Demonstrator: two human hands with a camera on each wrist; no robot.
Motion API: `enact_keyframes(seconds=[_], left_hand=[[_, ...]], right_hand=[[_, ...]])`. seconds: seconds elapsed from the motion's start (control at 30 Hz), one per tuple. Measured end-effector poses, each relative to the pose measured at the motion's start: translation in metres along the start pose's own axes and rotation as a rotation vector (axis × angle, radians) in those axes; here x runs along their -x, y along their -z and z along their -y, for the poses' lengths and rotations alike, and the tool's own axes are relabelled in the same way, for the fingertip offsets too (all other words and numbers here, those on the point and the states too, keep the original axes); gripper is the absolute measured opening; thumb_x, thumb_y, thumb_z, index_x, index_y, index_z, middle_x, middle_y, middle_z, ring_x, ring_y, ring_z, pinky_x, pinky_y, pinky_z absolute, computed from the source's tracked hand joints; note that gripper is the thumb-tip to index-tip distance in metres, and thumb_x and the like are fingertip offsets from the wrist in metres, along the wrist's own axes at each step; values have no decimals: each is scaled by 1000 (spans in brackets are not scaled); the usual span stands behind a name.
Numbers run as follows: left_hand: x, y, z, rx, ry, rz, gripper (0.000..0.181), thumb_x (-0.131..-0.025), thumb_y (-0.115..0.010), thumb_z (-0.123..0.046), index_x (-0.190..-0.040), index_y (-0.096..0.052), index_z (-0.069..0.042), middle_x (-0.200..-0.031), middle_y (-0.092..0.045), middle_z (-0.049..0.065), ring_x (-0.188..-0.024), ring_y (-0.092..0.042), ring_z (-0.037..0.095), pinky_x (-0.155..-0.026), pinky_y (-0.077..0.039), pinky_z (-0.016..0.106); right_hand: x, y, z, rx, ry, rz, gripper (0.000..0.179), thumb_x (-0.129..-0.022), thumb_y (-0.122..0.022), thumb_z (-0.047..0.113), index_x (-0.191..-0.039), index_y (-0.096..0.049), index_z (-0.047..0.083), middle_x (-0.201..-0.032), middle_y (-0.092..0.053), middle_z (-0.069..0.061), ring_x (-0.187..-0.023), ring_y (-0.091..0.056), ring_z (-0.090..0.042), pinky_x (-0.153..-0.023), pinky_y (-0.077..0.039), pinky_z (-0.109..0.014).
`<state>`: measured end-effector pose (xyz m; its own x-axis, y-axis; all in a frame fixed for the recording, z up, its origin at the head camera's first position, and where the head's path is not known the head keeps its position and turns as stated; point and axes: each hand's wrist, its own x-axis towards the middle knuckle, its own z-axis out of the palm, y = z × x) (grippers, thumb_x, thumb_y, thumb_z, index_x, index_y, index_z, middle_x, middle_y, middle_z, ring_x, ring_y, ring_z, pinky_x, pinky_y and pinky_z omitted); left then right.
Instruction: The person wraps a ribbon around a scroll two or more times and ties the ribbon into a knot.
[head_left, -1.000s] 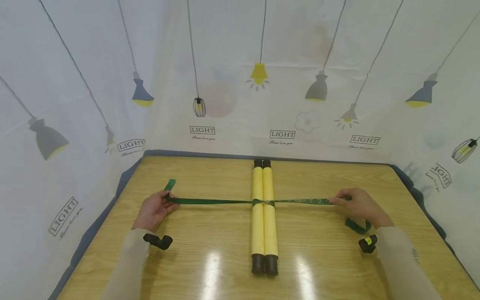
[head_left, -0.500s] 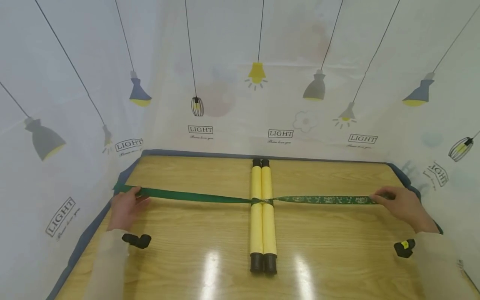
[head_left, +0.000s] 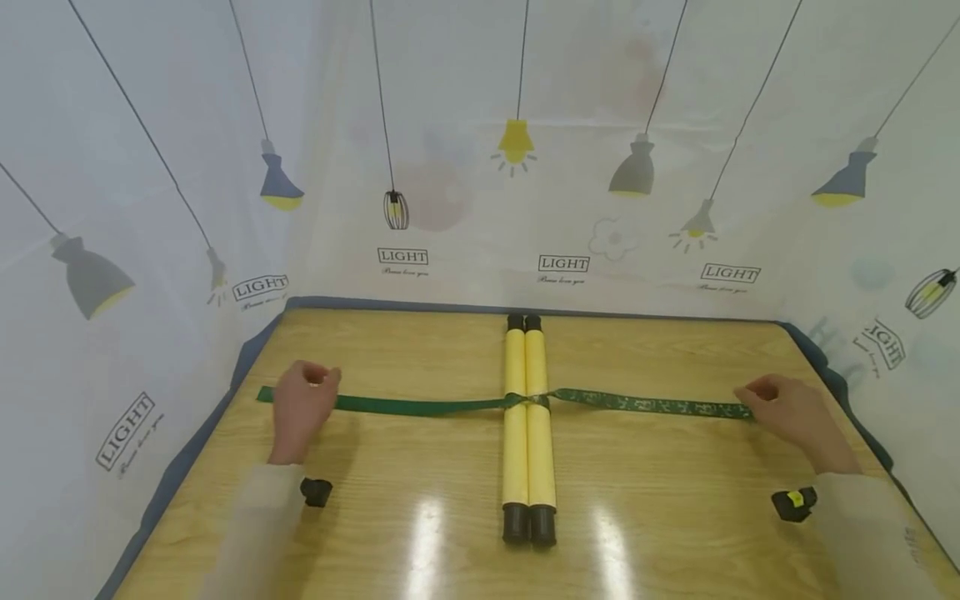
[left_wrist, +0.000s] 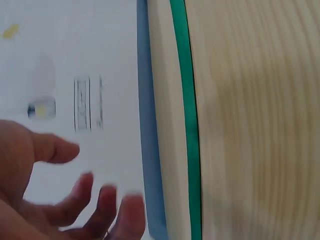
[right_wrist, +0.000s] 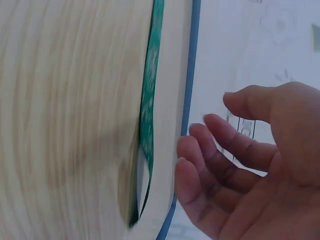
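Two yellow tubes with black end caps, a left one (head_left: 515,450) and a right one (head_left: 540,450), lie side by side. A green ribbon (head_left: 420,407) is wrapped round both at mid-length, with a knot or crossing between them. Its ends stretch left and right; the right length shows a pale pattern. My left hand (head_left: 302,408) hovers over the left length, fingers loosely bent and holding nothing, as the left wrist view shows. Beside the right end is my right hand (head_left: 798,417); in the right wrist view its thumb and fingers are apart, off the ribbon (right_wrist: 149,95).
The wooden table (head_left: 390,517) has a blue edging (head_left: 420,308) along its back and sides. White sheets (head_left: 465,208) printed with lamps rise behind and on both sides. A small black device (head_left: 793,504) sits at the right wrist, another (head_left: 317,492) at the left.
Both hands drew the ribbon taut outward, then let it go. The ribbon now lies lower and slack. My left hand has come back inward; the right has shifted only slightly.
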<state>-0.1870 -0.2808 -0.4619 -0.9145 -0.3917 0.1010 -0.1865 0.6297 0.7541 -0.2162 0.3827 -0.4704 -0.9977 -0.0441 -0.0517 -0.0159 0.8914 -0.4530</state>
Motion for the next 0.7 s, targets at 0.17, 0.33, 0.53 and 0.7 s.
enact_keyframes(seconds=[0.17, 0.33, 0.53, 0.7], left_hand=[[16, -39, -33, -35, -36, 303, 41, -104, -57, -42, -104, -68, -2, -90, -68, 12, -74, -59, 21, -62, -46, 31], [29, -77, -57, -54, -104, 436, 36, -101, -64, -38, -89, -70, -4, -77, -64, 6, -65, -52, 18, -58, -42, 29], [34, -108, -76, -87, -205, 526, 28, -99, -69, -34, -95, -67, -6, -88, -67, 7, -70, -58, 17, -61, -47, 30], [33, -120, -84, -109, -221, 608, 30, -100, -68, -33, -114, -69, -7, -100, -70, 8, -78, -62, 17, -68, -51, 32]], right_hand=[[-8, -10, 28, -42, -32, 163, 63, -106, -48, 50, -121, -65, -9, -96, -73, -19, -79, -69, -24, -69, -57, -44], [-15, -18, 44, -3, -66, 255, 64, -105, -48, 54, -107, -71, -6, -88, -71, -16, -79, -67, -26, -69, -55, -42], [-19, -30, 54, 18, -109, 310, 60, -103, -50, 56, -58, -54, 16, -51, -45, 5, -49, -42, -13, -56, -40, -31], [-23, -37, 60, 23, -145, 323, 65, -101, -47, 63, -52, -48, 20, -47, -40, 7, -44, -36, -10, -56, -41, -31]])
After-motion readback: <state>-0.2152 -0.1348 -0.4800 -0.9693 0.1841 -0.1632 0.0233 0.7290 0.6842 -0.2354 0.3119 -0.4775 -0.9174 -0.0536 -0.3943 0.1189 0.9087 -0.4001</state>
